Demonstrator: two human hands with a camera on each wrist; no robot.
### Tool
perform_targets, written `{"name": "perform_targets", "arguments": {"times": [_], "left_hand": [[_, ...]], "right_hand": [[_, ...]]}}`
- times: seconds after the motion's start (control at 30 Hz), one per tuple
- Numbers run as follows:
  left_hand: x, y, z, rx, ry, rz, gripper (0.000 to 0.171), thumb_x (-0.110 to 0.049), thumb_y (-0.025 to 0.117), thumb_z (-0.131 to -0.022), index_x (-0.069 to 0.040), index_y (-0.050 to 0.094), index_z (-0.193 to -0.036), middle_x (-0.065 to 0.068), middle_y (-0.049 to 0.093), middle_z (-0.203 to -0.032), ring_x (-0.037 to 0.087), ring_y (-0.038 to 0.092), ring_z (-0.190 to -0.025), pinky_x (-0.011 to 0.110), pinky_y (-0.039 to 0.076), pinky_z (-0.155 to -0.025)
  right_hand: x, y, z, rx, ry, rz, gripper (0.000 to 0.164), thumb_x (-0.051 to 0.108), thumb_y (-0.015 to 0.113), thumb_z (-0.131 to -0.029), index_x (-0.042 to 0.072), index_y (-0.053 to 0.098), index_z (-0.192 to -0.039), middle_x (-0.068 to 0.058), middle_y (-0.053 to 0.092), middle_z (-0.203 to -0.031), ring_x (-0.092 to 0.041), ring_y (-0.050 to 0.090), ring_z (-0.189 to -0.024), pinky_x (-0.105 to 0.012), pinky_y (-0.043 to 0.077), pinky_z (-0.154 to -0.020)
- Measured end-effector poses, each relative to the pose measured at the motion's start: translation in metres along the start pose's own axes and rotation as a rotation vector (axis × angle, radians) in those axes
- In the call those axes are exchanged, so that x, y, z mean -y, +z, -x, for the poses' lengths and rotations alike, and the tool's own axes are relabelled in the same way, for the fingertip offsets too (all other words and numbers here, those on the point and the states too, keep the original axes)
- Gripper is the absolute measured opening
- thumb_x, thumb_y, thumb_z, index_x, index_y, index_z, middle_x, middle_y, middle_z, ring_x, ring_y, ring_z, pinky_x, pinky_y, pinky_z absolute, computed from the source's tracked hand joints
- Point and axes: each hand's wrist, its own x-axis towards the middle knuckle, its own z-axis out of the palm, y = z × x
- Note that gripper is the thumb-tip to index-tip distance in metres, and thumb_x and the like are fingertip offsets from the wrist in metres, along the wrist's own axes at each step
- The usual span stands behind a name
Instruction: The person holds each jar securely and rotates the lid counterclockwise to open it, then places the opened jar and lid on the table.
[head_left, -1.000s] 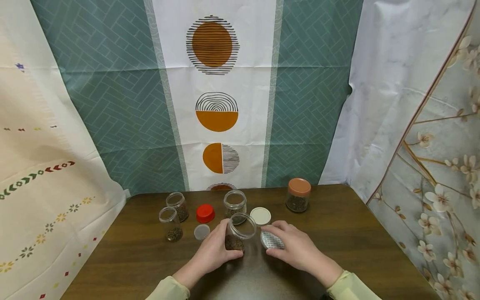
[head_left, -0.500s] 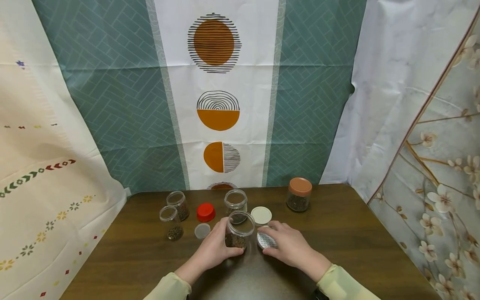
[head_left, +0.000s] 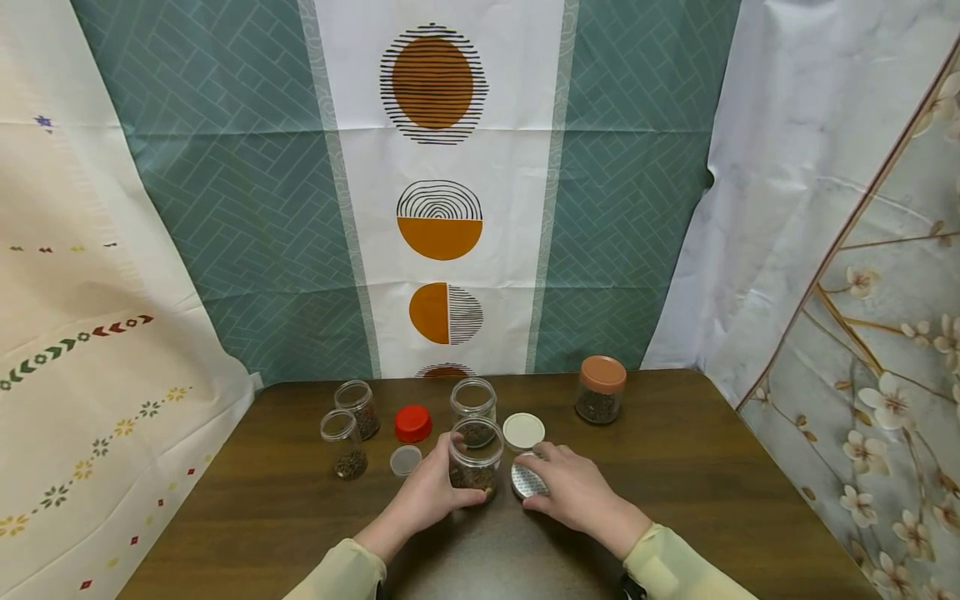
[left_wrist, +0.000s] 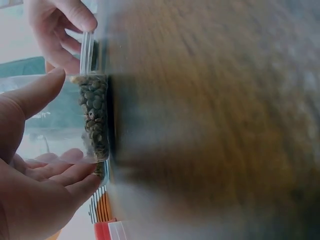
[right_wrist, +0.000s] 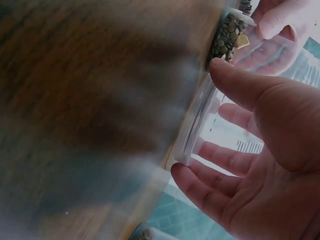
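Note:
My left hand (head_left: 432, 492) grips an open clear jar (head_left: 477, 454) around its side, thumb on the near side. The jar stands upright on the table, its bottom filled with small dark dried pieces (left_wrist: 94, 110). Just to the right, my right hand (head_left: 573, 493) holds a round jar lid (head_left: 528, 479) by its rim between thumb and fingers. The lid lies low at the table with its printed silvery liner facing up. Seen edge-on in the right wrist view, the lid (right_wrist: 195, 122) has a clear rim. Lid and jar are close together.
Two open jars (head_left: 349, 454) with dried contents stand at the left, beside a red lid (head_left: 412, 424) and a small translucent lid (head_left: 406, 460). Behind my hands are another open jar (head_left: 472, 398) and a cream lid (head_left: 523, 431). A jar with an orange lid (head_left: 602, 389) stands back right.
The jar in my left hand has gone from slightly tilted to upright and settled down on the table. My right hand has drawn the lid left, nearer to the jar.

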Motion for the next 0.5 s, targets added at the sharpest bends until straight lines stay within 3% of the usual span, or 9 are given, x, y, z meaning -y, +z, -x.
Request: {"name": "perform_targets", "arguments": {"times": [0.5], "left_hand": [[0.0025,0.0015,-0.0032,0.008,-0.019,0.044,0.087,-0.025,0.100,-0.083,0.005,0.047,-0.145,0.023,0.065,-0.137,0.038,0.066,-0.123,0.060,0.051,-0.105]], "right_hand": [[-0.0010,0.0074,-0.0049,-0.001,-0.011,0.039,0.058,0.038,0.095,-0.088,0.016,0.074,-0.137,-0.016,0.068,-0.135,-0.036,0.070,-0.113,-0.053,0.060,-0.080]]}}
